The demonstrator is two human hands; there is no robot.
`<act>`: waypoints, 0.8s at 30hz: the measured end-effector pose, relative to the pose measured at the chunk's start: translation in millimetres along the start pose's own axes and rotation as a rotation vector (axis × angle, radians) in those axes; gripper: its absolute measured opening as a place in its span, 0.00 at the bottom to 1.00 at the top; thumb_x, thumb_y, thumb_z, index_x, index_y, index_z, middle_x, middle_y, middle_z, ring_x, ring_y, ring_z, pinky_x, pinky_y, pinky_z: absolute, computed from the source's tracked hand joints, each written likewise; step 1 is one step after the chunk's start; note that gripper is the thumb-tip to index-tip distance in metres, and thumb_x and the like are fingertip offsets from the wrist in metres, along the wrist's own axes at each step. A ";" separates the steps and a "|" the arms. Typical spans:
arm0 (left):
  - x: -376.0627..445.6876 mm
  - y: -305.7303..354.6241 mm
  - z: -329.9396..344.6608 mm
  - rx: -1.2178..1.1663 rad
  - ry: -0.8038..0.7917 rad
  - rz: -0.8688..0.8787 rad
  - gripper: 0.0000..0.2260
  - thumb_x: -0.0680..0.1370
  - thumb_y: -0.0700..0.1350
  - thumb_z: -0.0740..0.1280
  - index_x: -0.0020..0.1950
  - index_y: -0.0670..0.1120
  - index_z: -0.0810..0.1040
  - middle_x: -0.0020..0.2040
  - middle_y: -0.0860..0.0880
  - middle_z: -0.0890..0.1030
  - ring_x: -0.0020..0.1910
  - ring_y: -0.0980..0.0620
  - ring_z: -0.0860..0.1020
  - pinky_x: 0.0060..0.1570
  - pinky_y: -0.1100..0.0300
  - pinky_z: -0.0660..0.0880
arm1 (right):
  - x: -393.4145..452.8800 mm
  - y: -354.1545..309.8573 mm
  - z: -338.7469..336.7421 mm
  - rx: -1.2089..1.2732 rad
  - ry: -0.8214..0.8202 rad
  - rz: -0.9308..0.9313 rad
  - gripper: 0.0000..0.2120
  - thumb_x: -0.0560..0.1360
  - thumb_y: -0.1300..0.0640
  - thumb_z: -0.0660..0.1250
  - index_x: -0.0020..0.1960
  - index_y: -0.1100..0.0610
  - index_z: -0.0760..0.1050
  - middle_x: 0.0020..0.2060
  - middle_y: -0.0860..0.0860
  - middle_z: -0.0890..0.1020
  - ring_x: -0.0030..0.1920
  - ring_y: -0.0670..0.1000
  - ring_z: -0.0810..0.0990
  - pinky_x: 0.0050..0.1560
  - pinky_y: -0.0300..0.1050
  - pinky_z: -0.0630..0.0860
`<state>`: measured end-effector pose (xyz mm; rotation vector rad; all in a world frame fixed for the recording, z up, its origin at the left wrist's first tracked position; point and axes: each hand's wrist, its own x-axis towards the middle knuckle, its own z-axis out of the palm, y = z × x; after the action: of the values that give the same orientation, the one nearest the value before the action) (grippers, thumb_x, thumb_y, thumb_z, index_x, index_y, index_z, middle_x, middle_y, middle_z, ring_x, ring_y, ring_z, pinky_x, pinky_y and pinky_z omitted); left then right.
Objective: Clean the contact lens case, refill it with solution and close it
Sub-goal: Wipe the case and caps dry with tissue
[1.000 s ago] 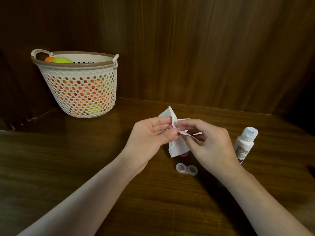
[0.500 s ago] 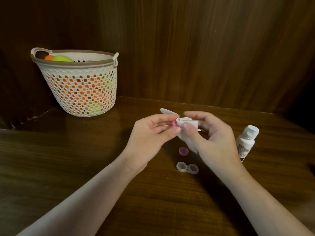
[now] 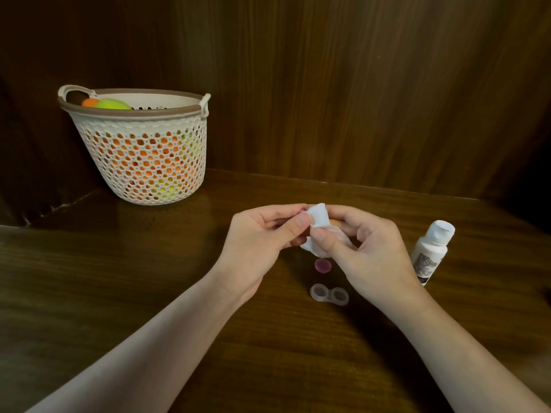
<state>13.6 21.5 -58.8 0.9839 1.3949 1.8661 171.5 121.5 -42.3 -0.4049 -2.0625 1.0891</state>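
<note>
Tissue (image 3: 319, 219) now bunched small — hands lower.

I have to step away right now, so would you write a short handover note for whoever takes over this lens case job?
Left hand: pinches a small pink cap, barely visible at the fingertips.
Right hand: grips a white tissue, pressed against that cap.
On the table: second pink cap, off the case; clear lens case in front of it, both wells open; solution bottle to the right, its cap on.
Done: both caps removed. Whether the case itself was wiped cannot be told.
Left: finish wiping, fill both wells with solution, screw both caps on.
</note>
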 end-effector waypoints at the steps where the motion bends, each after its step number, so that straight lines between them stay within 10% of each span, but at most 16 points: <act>1: 0.1 -1.1 0.3 0.020 0.001 0.014 0.14 0.79 0.40 0.74 0.65 0.45 0.86 0.56 0.49 0.89 0.57 0.51 0.88 0.54 0.57 0.85 | 0.5 1.7 -1.1 0.032 0.005 0.020 0.15 0.78 0.54 0.76 0.60 0.36 0.83 0.53 0.41 0.89 0.51 0.41 0.88 0.41 0.33 0.83; 14: -2.0 -2.1 4.9 0.081 -0.073 0.066 0.16 0.76 0.35 0.76 0.62 0.46 0.87 0.57 0.49 0.89 0.58 0.51 0.87 0.58 0.57 0.84 | 4.6 4.2 -6.8 0.316 0.077 0.189 0.13 0.67 0.48 0.81 0.51 0.42 0.88 0.48 0.48 0.91 0.52 0.49 0.90 0.50 0.47 0.88; 24: -2.4 0.2 5.8 0.060 -0.065 0.078 0.16 0.72 0.40 0.78 0.59 0.47 0.88 0.54 0.50 0.90 0.57 0.53 0.88 0.56 0.61 0.83 | 3.9 9.8 -5.9 0.060 0.095 0.081 0.07 0.76 0.51 0.78 0.49 0.39 0.87 0.47 0.38 0.89 0.53 0.39 0.86 0.43 0.33 0.82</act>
<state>19.7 22.5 -58.1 1.1338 1.3988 1.8408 172.6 132.9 -46.3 -0.5043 -1.9400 1.1548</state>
